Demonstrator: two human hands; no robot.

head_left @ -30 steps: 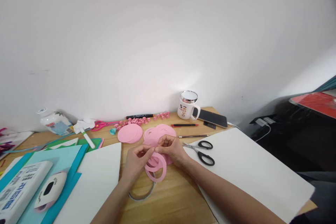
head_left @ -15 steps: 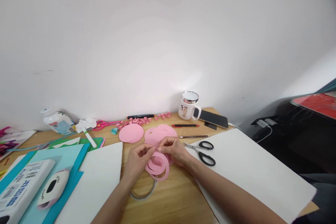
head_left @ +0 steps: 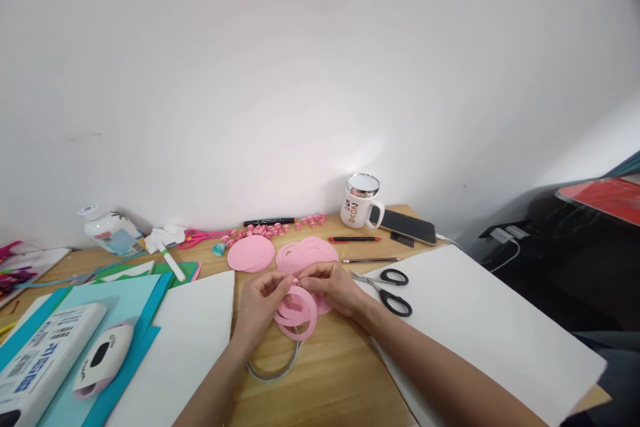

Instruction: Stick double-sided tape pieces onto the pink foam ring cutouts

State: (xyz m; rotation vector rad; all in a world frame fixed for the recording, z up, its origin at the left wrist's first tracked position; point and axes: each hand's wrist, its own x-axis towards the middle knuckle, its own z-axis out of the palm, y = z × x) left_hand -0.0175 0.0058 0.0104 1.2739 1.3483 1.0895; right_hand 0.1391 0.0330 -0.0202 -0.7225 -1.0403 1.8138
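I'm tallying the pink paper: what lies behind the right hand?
Behind the right hand lie overlapping pink paper pieces. The hand covers part of them, so their full number cannot be seen.

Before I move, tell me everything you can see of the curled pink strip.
The curled pink strip looks like flat paper, wound in loose, overlapping loops. The left hand and right hand pinch its upper end close together, partly hiding the grip. The loops show below them, over the wooden tabletop; whether they touch it is unclear.
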